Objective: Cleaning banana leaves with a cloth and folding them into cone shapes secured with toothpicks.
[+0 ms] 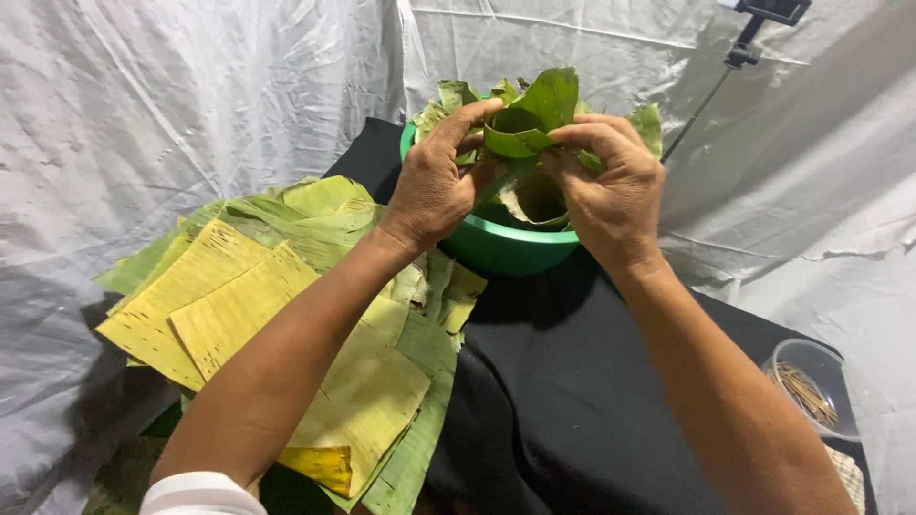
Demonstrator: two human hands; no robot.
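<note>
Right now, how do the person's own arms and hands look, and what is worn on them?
Both forearms are bare. The left hand and the right hand wear no gloves; no rings or watch show. Only a white sleeve edge with faint stripes shows at the left upper arm. The fingers are bare too.

Light: bright, even, from above | Glare: sheen on white plastic sheeting (191, 105) | Shadows: soft, under forearms on black cloth (572, 381) | Focus: sharp centre, slight softness at clear cup (811, 381) | Distortion: mild wide-angle stretch at edges
</note>
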